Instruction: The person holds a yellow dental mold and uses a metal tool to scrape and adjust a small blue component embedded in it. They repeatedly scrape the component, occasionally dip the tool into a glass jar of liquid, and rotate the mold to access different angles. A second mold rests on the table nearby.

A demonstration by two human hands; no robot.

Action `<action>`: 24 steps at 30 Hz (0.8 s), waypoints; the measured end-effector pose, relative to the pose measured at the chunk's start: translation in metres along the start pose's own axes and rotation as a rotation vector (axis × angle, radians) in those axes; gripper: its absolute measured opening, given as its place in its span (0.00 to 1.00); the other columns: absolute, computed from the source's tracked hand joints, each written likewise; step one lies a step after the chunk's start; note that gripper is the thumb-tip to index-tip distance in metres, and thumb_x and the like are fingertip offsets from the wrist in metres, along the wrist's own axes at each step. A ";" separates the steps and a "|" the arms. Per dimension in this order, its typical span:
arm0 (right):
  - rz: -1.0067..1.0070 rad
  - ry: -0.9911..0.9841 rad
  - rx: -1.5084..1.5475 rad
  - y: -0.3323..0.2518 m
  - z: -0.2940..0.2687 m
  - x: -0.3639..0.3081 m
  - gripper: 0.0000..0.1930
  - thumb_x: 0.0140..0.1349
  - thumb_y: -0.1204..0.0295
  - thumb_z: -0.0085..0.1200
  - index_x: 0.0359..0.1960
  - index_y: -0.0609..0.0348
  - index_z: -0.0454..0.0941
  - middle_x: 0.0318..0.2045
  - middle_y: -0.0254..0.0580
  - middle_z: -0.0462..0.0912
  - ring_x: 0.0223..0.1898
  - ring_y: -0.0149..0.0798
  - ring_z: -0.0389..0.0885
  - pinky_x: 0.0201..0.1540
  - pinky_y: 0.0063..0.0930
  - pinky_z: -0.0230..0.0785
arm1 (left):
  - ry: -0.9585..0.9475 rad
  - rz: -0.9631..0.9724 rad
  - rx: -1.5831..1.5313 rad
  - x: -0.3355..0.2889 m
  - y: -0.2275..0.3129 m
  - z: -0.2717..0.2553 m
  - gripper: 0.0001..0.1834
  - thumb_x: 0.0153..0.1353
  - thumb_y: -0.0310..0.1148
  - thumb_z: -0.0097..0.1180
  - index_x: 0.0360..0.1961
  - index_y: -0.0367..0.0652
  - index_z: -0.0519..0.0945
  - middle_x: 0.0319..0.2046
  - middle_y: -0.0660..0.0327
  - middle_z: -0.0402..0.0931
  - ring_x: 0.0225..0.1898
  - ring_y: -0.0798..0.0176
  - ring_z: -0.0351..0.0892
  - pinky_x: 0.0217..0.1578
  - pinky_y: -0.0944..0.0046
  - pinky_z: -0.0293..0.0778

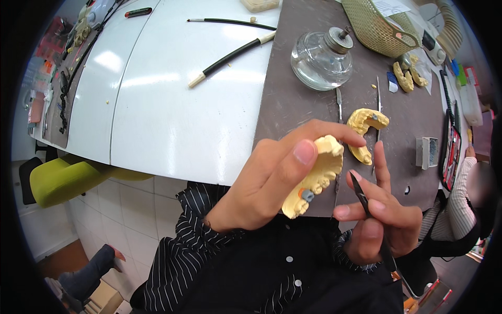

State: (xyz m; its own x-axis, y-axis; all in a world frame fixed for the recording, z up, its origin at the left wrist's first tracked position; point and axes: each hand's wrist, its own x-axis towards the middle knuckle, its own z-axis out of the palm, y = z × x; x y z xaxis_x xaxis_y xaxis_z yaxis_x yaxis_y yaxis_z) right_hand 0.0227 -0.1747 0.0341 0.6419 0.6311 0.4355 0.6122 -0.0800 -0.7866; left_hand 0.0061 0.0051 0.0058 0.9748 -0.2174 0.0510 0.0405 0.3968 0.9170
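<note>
while raised before the body, left hand (266, 180): pinches a yellow dental cast (328, 166), thumb against one side and index finger arched over the top, leaving little gap; cannot tell the grip of the remaining fingers, hidden behind.
held cast: tilted in the left hand, above the near edge of the mat; bears a grey tooth (307, 197) near the lower end, just beside an orange patch (301, 193).
right hand (389, 222): holds a dark pointed instrument (361, 194) among loosely curled, partly spread fingers, index stretched upward.
instrument tip: points up and to the left, near the held cast yet apart from it.
brown mat (282, 104): bears a horseshoe-shaped second cast (360, 121), near two slim metal tools (379, 94).
far part of the mat: holds a round glass bottle (321, 65) with a metal cap, a woven basket (374, 29) and more yellow casts (404, 79).
right part of the mat: holds a small box (420, 153) with bluish-grey contents.
white table (172, 115): bears two dark rods (230, 59).
floor side, left: green chair (68, 180).
far right: co-worker's striped sleeve (463, 201).
</note>
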 end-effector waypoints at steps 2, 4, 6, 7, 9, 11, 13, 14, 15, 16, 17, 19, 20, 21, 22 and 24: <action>0.015 -0.025 0.050 0.000 -0.005 -0.002 0.09 0.61 0.70 0.41 0.41 0.60 0.60 0.25 0.47 0.80 0.46 0.47 0.74 0.59 0.64 0.32 | -0.002 0.001 -0.015 -0.002 0.000 0.003 0.29 0.62 0.50 0.26 0.47 0.36 0.68 0.35 0.55 0.73 0.37 0.67 0.73 0.37 0.72 0.66; 0.034 -0.091 0.105 0.001 -0.007 -0.003 0.12 0.61 0.67 0.43 0.41 0.59 0.60 0.26 0.45 0.81 0.48 0.47 0.73 0.59 0.62 0.30 | 0.013 -0.013 -0.025 -0.003 -0.002 0.001 0.32 0.61 0.54 0.26 0.46 0.34 0.68 0.32 0.54 0.73 0.33 0.68 0.72 0.32 0.73 0.65; 0.028 -0.145 0.144 0.004 -0.009 -0.001 0.13 0.61 0.66 0.44 0.42 0.59 0.59 0.26 0.45 0.81 0.49 0.46 0.72 0.60 0.61 0.30 | 0.061 -0.015 -0.003 -0.002 -0.004 0.001 0.38 0.57 0.60 0.28 0.44 0.30 0.67 0.28 0.53 0.73 0.25 0.71 0.69 0.23 0.74 0.62; 0.035 -0.156 0.145 0.004 -0.009 0.000 0.13 0.61 0.67 0.43 0.42 0.59 0.59 0.26 0.45 0.81 0.49 0.47 0.72 0.60 0.61 0.30 | 0.105 0.002 0.002 -0.002 -0.005 0.004 0.40 0.56 0.62 0.28 0.43 0.29 0.67 0.26 0.53 0.73 0.22 0.73 0.68 0.20 0.75 0.61; 0.061 -0.163 0.130 0.004 -0.006 0.001 0.12 0.61 0.68 0.43 0.42 0.58 0.58 0.25 0.45 0.80 0.49 0.47 0.72 0.60 0.60 0.31 | 0.193 0.058 -0.004 0.000 -0.009 0.010 0.41 0.56 0.63 0.30 0.43 0.27 0.66 0.23 0.55 0.72 0.19 0.74 0.66 0.18 0.75 0.59; 0.081 -0.130 0.131 0.003 -0.002 0.003 0.11 0.62 0.69 0.42 0.42 0.59 0.58 0.25 0.45 0.80 0.49 0.47 0.72 0.60 0.60 0.33 | 0.204 0.104 0.009 -0.001 -0.009 0.010 0.35 0.58 0.57 0.29 0.45 0.30 0.66 0.26 0.55 0.72 0.25 0.71 0.68 0.25 0.73 0.62; 0.078 -0.030 0.162 0.011 0.003 -0.001 0.11 0.62 0.69 0.40 0.41 0.60 0.58 0.24 0.45 0.80 0.48 0.48 0.73 0.60 0.60 0.35 | 0.148 0.132 0.071 -0.001 -0.012 0.005 0.28 0.60 0.49 0.30 0.48 0.34 0.65 0.33 0.54 0.72 0.35 0.67 0.72 0.34 0.70 0.67; 0.072 0.032 0.175 0.016 0.006 -0.004 0.10 0.62 0.69 0.39 0.41 0.60 0.58 0.23 0.45 0.80 0.47 0.48 0.74 0.59 0.61 0.36 | 0.131 0.157 0.105 -0.001 -0.014 0.004 0.25 0.61 0.46 0.31 0.49 0.35 0.65 0.36 0.54 0.72 0.38 0.66 0.73 0.37 0.69 0.68; 0.057 0.107 0.180 0.019 0.010 -0.004 0.10 0.62 0.69 0.39 0.40 0.61 0.58 0.23 0.45 0.80 0.46 0.49 0.74 0.59 0.61 0.38 | 0.144 0.212 0.140 -0.002 -0.017 0.004 0.24 0.61 0.44 0.34 0.50 0.35 0.63 0.38 0.54 0.71 0.38 0.66 0.73 0.37 0.69 0.69; 0.060 0.180 0.185 0.018 0.012 -0.003 0.10 0.62 0.68 0.39 0.40 0.61 0.59 0.22 0.45 0.80 0.45 0.49 0.75 0.58 0.62 0.40 | 0.156 0.268 0.175 -0.003 -0.020 0.003 0.24 0.61 0.43 0.37 0.51 0.34 0.62 0.40 0.54 0.70 0.39 0.66 0.73 0.37 0.70 0.69; 0.067 0.254 0.190 0.017 0.013 -0.002 0.10 0.61 0.68 0.38 0.39 0.62 0.59 0.22 0.45 0.79 0.45 0.50 0.75 0.58 0.62 0.42 | 0.234 0.273 0.205 -0.003 -0.022 0.008 0.27 0.59 0.47 0.39 0.50 0.33 0.60 0.34 0.55 0.70 0.33 0.68 0.71 0.32 0.71 0.67; 0.121 0.389 0.213 0.012 0.014 -0.001 0.10 0.60 0.69 0.38 0.38 0.62 0.60 0.21 0.45 0.78 0.42 0.50 0.76 0.56 0.61 0.47 | 0.387 0.274 0.263 -0.001 -0.024 0.019 0.35 0.56 0.57 0.42 0.48 0.32 0.58 0.23 0.56 0.69 0.22 0.72 0.68 0.23 0.75 0.64; 0.148 0.451 0.231 0.009 0.015 -0.001 0.10 0.60 0.69 0.38 0.38 0.63 0.61 0.21 0.46 0.78 0.41 0.50 0.77 0.55 0.59 0.51 | 0.389 0.289 0.266 -0.001 -0.024 0.019 0.35 0.55 0.56 0.44 0.48 0.32 0.58 0.23 0.56 0.70 0.23 0.71 0.68 0.23 0.75 0.64; 0.173 0.514 0.257 0.009 0.016 -0.002 0.10 0.59 0.70 0.39 0.37 0.63 0.61 0.21 0.46 0.78 0.39 0.49 0.78 0.54 0.58 0.54 | 0.367 0.314 0.273 -0.001 -0.026 0.017 0.34 0.54 0.53 0.47 0.48 0.32 0.58 0.27 0.55 0.69 0.26 0.70 0.70 0.24 0.74 0.67; 0.180 0.530 0.288 0.012 0.012 -0.005 0.10 0.59 0.70 0.39 0.38 0.64 0.61 0.22 0.49 0.78 0.38 0.50 0.78 0.54 0.55 0.56 | 0.343 0.339 0.279 -0.001 -0.028 0.015 0.33 0.54 0.49 0.51 0.49 0.32 0.58 0.31 0.54 0.68 0.29 0.69 0.71 0.25 0.74 0.69; 0.196 0.610 0.291 0.013 0.013 -0.007 0.13 0.58 0.68 0.42 0.37 0.66 0.60 0.23 0.53 0.78 0.33 0.48 0.79 0.49 0.49 0.63 | 0.279 0.400 0.289 -0.003 -0.029 0.010 0.32 0.51 0.39 0.58 0.50 0.32 0.57 0.42 0.52 0.66 0.36 0.66 0.74 0.26 0.73 0.74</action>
State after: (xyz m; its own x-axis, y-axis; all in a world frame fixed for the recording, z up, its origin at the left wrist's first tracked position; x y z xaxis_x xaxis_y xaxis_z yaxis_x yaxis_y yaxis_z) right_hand 0.0201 -0.1705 0.0149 0.9244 0.0744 0.3741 0.3646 0.1154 -0.9240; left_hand -0.0005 -0.0145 -0.0173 0.9245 0.1593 0.3464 -0.3675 0.1306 0.9208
